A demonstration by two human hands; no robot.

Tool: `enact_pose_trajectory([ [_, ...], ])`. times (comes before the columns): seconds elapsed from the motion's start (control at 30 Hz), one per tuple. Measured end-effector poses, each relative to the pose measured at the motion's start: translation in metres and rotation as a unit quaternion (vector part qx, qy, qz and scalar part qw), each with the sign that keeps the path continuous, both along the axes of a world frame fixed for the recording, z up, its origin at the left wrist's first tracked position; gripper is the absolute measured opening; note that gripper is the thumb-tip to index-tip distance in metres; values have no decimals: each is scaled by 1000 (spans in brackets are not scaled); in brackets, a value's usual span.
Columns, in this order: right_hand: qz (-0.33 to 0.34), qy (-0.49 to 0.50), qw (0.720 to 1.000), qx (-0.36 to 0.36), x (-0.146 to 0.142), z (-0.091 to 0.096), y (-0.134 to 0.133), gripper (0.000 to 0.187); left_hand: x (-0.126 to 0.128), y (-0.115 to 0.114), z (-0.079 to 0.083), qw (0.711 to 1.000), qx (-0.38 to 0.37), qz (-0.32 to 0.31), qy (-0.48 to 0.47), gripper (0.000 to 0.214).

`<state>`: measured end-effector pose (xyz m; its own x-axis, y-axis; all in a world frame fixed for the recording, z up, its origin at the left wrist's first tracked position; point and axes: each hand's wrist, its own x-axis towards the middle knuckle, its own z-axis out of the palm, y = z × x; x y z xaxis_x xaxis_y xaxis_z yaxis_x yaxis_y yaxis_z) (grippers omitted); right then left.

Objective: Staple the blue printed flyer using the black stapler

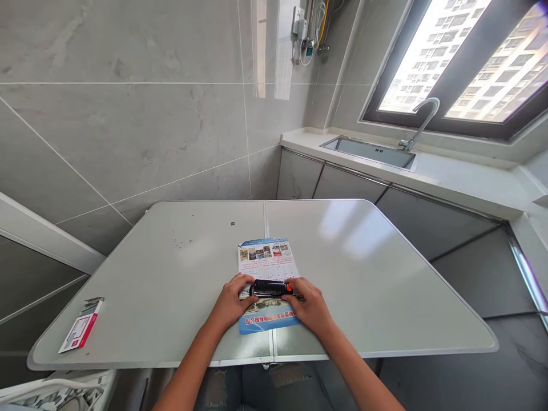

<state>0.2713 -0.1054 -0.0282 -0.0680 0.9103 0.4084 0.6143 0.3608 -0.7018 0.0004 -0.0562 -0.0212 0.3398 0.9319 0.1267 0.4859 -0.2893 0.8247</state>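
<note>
A glossy black, stapler-like tool [270, 287] with an orange-red end lies sideways across a printed leaflet [268, 265]; its exact kind is unclear. My left hand [234, 299] grips its left end between thumb and fingers. At the orange-red end, my right hand [309, 302] pinches it in the same way. The leaflet, blue at both ends with rows of small pictures and red print, rests on the table beneath the tool and is partly covered by my hands.
The pale folding table [363, 297] has a seam down its middle. A red-and-white package [81, 325] lies near its left corner. A small dark strip [232, 223] lies beyond the leaflet. To the right is a counter with a sink [368, 151] and faucet [422, 123]; a tiled wall stands behind.
</note>
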Motion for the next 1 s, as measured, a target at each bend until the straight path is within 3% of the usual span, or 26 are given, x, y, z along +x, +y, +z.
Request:
enact_pose_trajectory([
  [0.17, 0, 10, 1000, 9, 0, -1, 1, 1, 2, 1, 0, 997, -63, 34, -28, 34],
  [0.47, 8, 31, 999, 5, 1, -2, 0, 7, 3, 2, 5, 994, -82, 40, -55, 47],
  [0.6, 4, 31, 998, -48, 2, 1, 2, 28, 2, 3, 3, 994, -79, 38, -68, 47],
  [0.77, 99, 21, 990, -93, 5, 7, 10, 61, 0, 4, 0, 992, -76, 21, -102, 35],
  [0.9, 91, -6, 992, -83, 5, 6, 14, 38, 1, 2, 3, 993, -67, 30, -95, 33],
  [1.0, 87, 4, 994, -66, 4, 3, 14, 30, 1, 2, 1, 995, -46, 38, -82, 30],
])
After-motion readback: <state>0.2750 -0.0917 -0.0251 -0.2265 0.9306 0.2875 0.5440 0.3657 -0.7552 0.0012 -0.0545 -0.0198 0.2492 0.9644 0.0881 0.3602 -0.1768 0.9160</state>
